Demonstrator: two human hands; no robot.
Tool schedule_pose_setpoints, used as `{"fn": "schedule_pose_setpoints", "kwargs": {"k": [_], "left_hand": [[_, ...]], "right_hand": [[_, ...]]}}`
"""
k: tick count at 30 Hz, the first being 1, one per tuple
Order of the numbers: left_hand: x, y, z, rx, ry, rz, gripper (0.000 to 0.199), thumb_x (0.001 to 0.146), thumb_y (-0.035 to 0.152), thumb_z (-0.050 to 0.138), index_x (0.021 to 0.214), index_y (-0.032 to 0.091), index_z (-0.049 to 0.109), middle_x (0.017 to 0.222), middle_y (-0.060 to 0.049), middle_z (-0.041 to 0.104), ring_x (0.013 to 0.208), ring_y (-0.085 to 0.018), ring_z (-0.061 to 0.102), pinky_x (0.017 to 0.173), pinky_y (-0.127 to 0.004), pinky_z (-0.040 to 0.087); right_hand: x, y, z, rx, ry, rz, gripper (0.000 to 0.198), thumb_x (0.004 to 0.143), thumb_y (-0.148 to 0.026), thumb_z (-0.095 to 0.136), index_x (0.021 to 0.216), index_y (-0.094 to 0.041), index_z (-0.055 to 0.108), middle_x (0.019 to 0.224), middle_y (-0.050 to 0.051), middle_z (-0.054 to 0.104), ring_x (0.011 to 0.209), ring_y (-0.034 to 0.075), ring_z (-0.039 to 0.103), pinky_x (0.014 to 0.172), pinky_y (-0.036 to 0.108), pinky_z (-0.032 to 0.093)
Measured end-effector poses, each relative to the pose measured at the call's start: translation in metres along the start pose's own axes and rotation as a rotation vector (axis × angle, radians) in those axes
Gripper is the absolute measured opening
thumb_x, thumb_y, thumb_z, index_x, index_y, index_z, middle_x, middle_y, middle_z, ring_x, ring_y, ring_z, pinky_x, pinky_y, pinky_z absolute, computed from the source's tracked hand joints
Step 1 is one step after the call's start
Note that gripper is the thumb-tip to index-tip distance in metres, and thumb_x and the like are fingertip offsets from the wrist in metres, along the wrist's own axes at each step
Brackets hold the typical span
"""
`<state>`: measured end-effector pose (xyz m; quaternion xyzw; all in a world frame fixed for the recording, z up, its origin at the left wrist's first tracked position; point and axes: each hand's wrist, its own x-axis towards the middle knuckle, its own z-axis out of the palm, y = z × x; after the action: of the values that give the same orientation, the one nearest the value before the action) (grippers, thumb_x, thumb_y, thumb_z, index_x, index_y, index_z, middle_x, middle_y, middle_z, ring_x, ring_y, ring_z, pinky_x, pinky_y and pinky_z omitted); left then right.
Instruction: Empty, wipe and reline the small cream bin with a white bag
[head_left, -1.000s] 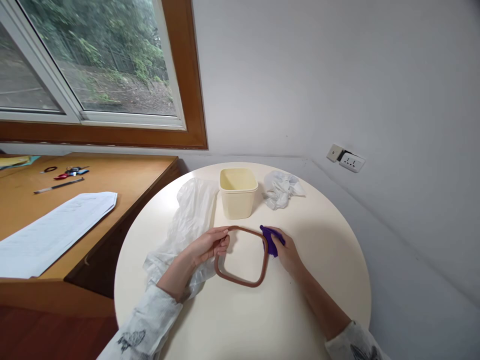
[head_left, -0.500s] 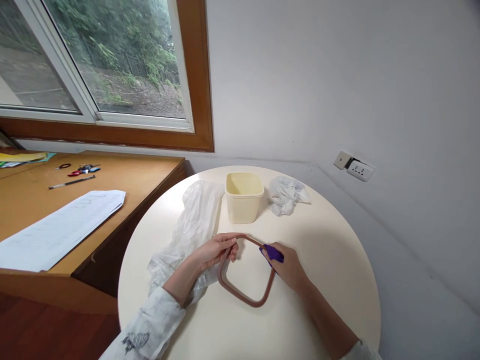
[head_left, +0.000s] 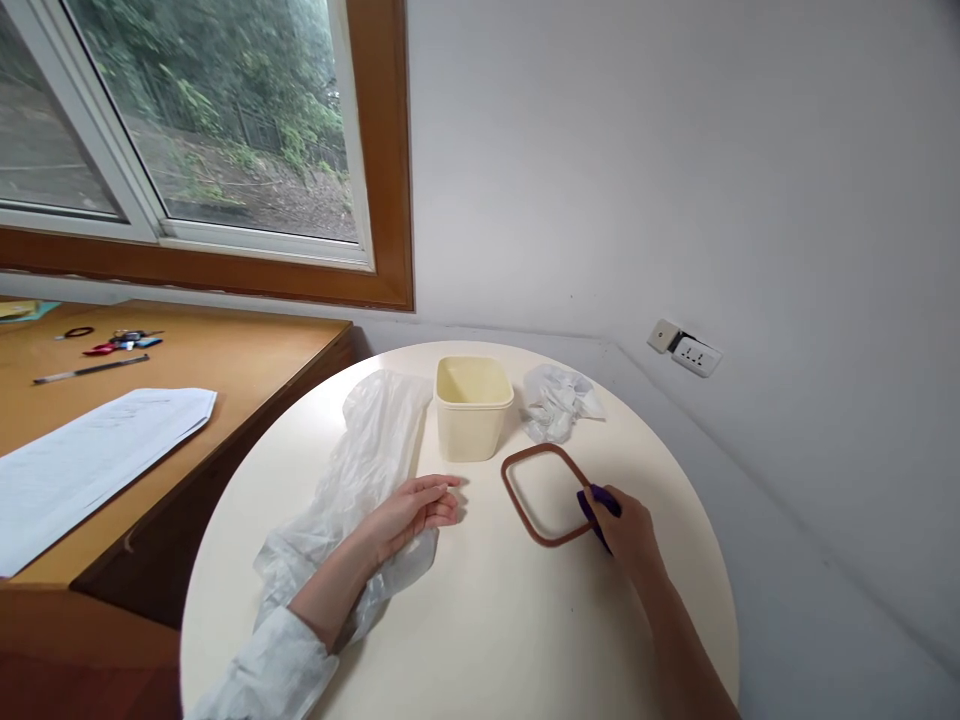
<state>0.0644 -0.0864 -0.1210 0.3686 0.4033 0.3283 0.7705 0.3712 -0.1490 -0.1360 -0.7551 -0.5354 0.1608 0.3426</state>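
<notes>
In my right hand (head_left: 631,528) is a brown rounded-square ring (head_left: 517,503), gripped at one corner with a bunched purple cloth (head_left: 602,500) between hand and ring. The ring is held over the right part of the table, and its middle is hollow. My left hand (head_left: 421,508) is apart from it, fingers loosely stretched and slightly bent, holding nothing. Under and beside my left forearm lies a crumpled clear plastic bag (head_left: 375,440). Beyond both hands stands a pale yellow square tub (head_left: 472,430), upright with its top uncovered.
A second crumpled plastic bag (head_left: 559,400) lies right of the tub on the round white table (head_left: 480,640). On the wooden desk (head_left: 277,340) at left are papers (head_left: 97,460), a pen (head_left: 90,370) and keys (head_left: 124,342). A socket (head_left: 696,355) is on the wall.
My left hand has let go of the brown ring. My right hand has carried the ring and purple cloth to the right. The view has shifted slightly.
</notes>
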Motion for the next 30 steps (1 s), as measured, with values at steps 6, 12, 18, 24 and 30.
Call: {"fn": "schedule_pose_setpoints", "kwargs": {"k": [6, 12, 18, 24, 30], "left_hand": [[0.007, -0.005, -0.006, -0.042, 0.032, 0.017, 0.016, 0.083, 0.013, 0.053, 0.095, 0.009, 0.062, 0.065, -0.003, 0.059, 0.057, -0.009, 0.058, 0.061, -0.021, 0.053], [0.009, -0.005, -0.006, -0.042, 0.063, 0.024, 0.013, 0.081, 0.01, 0.053, 0.091, 0.009, 0.062, 0.065, -0.003, 0.059, 0.057, -0.009, 0.057, 0.061, -0.021, 0.053], [0.004, -0.001, -0.001, -0.029, 0.069, 0.034, 0.012, 0.081, 0.009, 0.054, 0.089, 0.009, 0.062, 0.063, -0.003, 0.058, 0.058, -0.009, 0.056, 0.061, -0.021, 0.053], [0.003, 0.0, 0.001, -0.012, 0.084, 0.031, 0.013, 0.081, 0.009, 0.052, 0.089, 0.009, 0.061, 0.062, -0.003, 0.058, 0.057, -0.009, 0.056, 0.059, -0.019, 0.052], [0.003, -0.001, 0.0, -0.019, 0.093, 0.034, 0.011, 0.08, 0.009, 0.053, 0.087, 0.009, 0.062, 0.062, -0.003, 0.058, 0.056, -0.008, 0.056, 0.059, -0.019, 0.052]], "right_hand": [[0.006, 0.012, -0.013, -0.2, 0.005, 0.253, 0.038, 0.08, -0.053, 0.04, 0.064, -0.022, 0.056, 0.064, 0.003, 0.061, 0.058, 0.019, 0.055, 0.05, 0.027, 0.037], [0.008, 0.013, -0.021, -0.326, -0.078, 0.418, 0.039, 0.079, -0.054, 0.038, 0.083, -0.024, 0.062, 0.083, 0.007, 0.065, 0.072, 0.024, 0.059, 0.056, 0.032, 0.042], [0.011, 0.017, -0.022, -0.319, -0.11, 0.463, 0.055, 0.08, -0.064, 0.028, 0.09, -0.023, 0.063, 0.087, 0.01, 0.065, 0.078, 0.027, 0.061, 0.063, 0.036, 0.044], [0.009, 0.016, -0.025, -0.323, -0.04, 0.459, 0.053, 0.085, -0.055, 0.023, 0.092, -0.02, 0.062, 0.095, 0.011, 0.065, 0.087, 0.028, 0.06, 0.07, 0.037, 0.045], [0.006, 0.014, -0.028, -0.303, 0.072, 0.423, 0.049, 0.087, -0.049, 0.025, 0.101, -0.019, 0.061, 0.102, 0.014, 0.063, 0.094, 0.029, 0.058, 0.074, 0.038, 0.043]]}}
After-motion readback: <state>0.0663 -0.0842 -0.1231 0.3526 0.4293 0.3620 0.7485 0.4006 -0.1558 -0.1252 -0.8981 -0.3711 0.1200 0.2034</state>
